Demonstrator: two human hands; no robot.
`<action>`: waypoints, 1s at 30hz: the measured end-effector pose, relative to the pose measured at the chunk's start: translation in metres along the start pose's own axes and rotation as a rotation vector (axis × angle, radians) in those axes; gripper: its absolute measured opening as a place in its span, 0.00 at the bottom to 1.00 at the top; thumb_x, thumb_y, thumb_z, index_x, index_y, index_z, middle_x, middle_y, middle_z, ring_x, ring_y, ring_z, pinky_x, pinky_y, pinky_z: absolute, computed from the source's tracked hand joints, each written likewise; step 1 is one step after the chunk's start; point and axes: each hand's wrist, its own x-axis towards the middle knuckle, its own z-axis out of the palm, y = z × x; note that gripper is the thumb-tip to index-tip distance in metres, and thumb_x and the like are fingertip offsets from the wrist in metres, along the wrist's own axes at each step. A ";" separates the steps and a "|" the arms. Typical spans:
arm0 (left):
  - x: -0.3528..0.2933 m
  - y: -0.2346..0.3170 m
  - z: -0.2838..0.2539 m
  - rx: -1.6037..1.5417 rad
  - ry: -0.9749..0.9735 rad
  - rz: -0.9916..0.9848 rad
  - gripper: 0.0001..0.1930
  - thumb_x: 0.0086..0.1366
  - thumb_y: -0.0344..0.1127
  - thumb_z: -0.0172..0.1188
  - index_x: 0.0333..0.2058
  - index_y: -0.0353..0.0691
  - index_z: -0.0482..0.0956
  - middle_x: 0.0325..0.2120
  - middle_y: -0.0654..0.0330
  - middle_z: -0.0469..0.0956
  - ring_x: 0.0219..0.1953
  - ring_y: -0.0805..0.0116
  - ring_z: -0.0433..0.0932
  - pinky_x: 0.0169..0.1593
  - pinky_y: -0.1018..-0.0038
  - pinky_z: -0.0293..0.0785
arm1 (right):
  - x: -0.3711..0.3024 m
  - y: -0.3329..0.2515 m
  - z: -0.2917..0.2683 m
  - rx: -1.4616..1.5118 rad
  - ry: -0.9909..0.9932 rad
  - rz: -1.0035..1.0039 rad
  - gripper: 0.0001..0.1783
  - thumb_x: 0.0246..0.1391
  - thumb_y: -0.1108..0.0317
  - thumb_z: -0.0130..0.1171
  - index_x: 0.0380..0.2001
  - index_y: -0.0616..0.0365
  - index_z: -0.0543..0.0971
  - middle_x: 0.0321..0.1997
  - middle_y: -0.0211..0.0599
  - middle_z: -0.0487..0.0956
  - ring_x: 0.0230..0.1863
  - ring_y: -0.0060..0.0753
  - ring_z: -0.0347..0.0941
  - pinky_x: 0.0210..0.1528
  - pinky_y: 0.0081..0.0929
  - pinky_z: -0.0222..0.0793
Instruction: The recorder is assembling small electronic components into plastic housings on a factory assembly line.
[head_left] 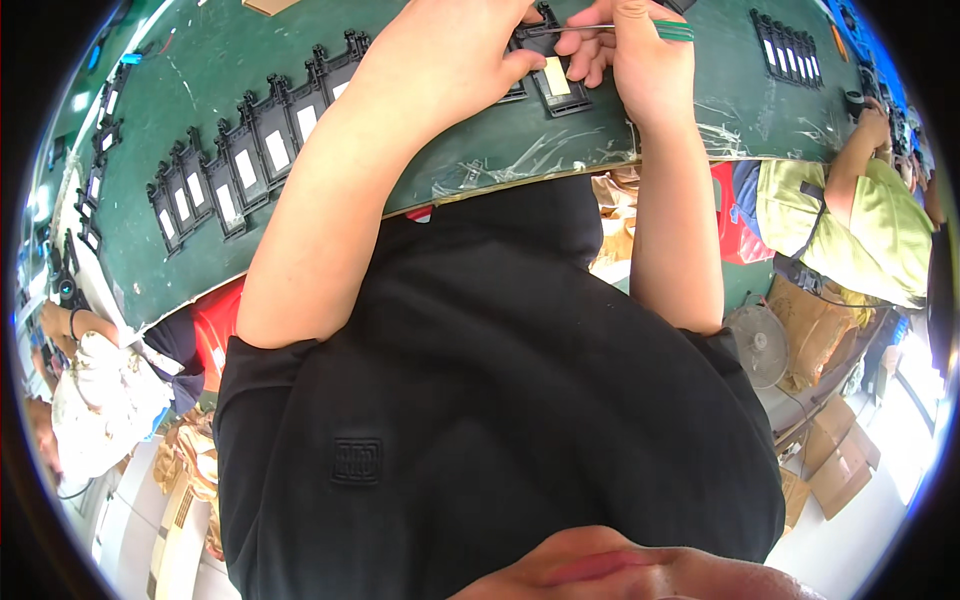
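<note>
My right hand (645,65) is closed round a slim screwdriver (674,31) with a green handle, its thin metal shaft pointing left. The shaft lies over the top end of a black plastic part (568,101) with a cream rectangle on its face. From the left, my left hand (465,50) holds this part, thumb pressed on its edge; its other fingers are mostly hidden. Another black part (513,93) shows partly beneath my left hand. To the left stretches a row of similar black parts (243,168) with white rectangles.
The parts lie on a green worktable (440,160) with a scuffed front edge. More black parts (790,50) sit in a group at the right, others (97,187) along the left edge. Co-workers sit at both sides, one in a yellow-green shirt (860,230). A fan (757,345) stands at lower right.
</note>
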 end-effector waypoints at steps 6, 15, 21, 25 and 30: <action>0.000 0.003 -0.001 0.016 -0.003 -0.014 0.20 0.57 0.30 0.70 0.45 0.32 0.73 0.39 0.43 0.83 0.46 0.41 0.81 0.49 0.55 0.77 | 0.004 -0.001 0.001 -0.031 -0.027 -0.011 0.35 0.74 0.42 0.47 0.24 0.64 0.77 0.18 0.42 0.80 0.13 0.26 0.72 0.15 0.21 0.66; -0.001 -0.004 0.002 0.004 0.007 0.009 0.19 0.57 0.30 0.70 0.44 0.32 0.74 0.38 0.43 0.83 0.46 0.41 0.81 0.49 0.55 0.77 | 0.002 -0.009 0.013 -0.095 0.041 0.027 0.29 0.75 0.56 0.46 0.22 0.63 0.77 0.16 0.40 0.78 0.09 0.25 0.67 0.13 0.23 0.62; -0.002 0.001 -0.001 0.001 0.015 0.012 0.19 0.57 0.30 0.70 0.44 0.32 0.74 0.38 0.43 0.83 0.46 0.40 0.81 0.49 0.54 0.77 | 0.005 -0.007 0.014 -0.099 0.017 0.048 0.29 0.75 0.56 0.46 0.21 0.62 0.78 0.16 0.38 0.78 0.09 0.24 0.67 0.13 0.24 0.63; -0.002 0.006 -0.007 0.043 -0.048 0.005 0.17 0.56 0.29 0.67 0.44 0.31 0.76 0.39 0.43 0.81 0.48 0.41 0.79 0.52 0.56 0.76 | 0.006 -0.005 0.012 -0.079 0.016 0.055 0.29 0.75 0.56 0.47 0.21 0.62 0.78 0.15 0.38 0.77 0.10 0.24 0.67 0.14 0.23 0.63; -0.015 0.000 -0.010 0.217 0.140 0.112 0.17 0.54 0.26 0.62 0.44 0.30 0.76 0.42 0.42 0.78 0.51 0.42 0.75 0.58 0.57 0.73 | -0.015 -0.014 0.003 -0.048 0.069 -0.008 0.25 0.72 0.60 0.51 0.21 0.63 0.78 0.17 0.37 0.78 0.13 0.26 0.68 0.18 0.25 0.63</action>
